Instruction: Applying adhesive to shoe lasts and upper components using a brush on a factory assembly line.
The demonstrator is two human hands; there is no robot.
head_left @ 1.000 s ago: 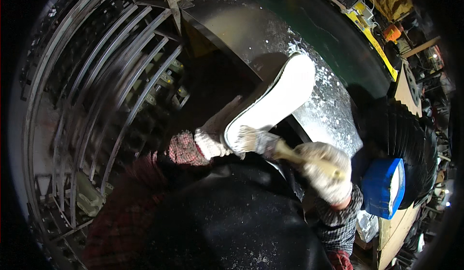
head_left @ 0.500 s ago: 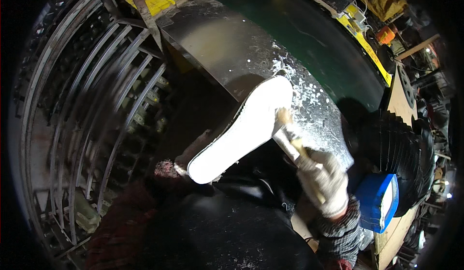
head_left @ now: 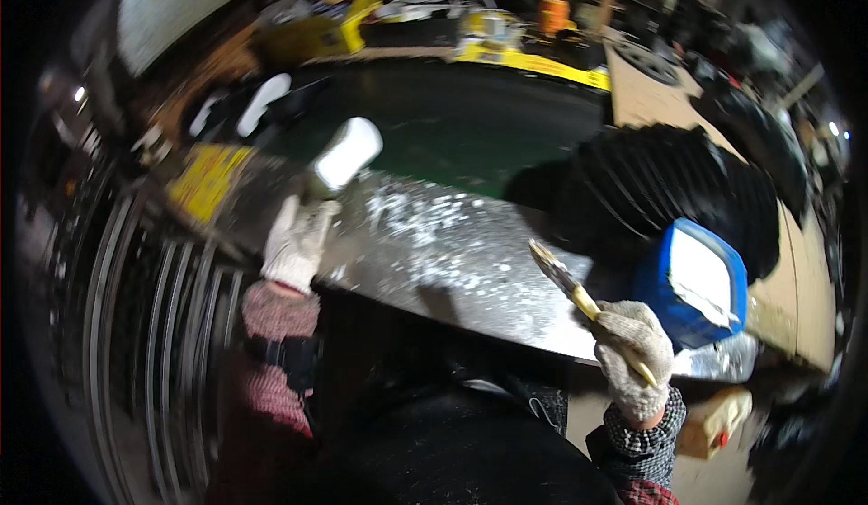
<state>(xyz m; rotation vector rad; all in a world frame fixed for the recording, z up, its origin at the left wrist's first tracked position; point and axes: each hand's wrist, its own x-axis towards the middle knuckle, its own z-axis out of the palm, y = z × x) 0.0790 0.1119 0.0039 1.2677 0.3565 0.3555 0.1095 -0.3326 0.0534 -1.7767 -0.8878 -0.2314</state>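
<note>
My left hand (head_left: 298, 241), in a knitted glove, reaches out over the workbench and grips the near end of a shoe sole (head_left: 349, 152). The sole's white face shows at the edge of the dark green belt; its near end is blurred. In my gloved right hand (head_left: 635, 356) is a brush (head_left: 568, 281) with a pale handle, closed in my fingers, its bristles pointing up and left above the bench. A blue container (head_left: 665, 274) of white paste stands just right of this hand.
White spatters cover the metal bench top (head_left: 443, 234). Two more white soles (head_left: 263, 105) lie at the far left of the belt (head_left: 434, 116). Black ribbed material (head_left: 669, 184) is heaped behind the blue container. Metal rack bars (head_left: 158, 351) stand at the left.
My left hand has carried the sole away from my lap, forward to the belt's edge. The brush has left the sole and moved right, near the blue container. The view has swung up.
</note>
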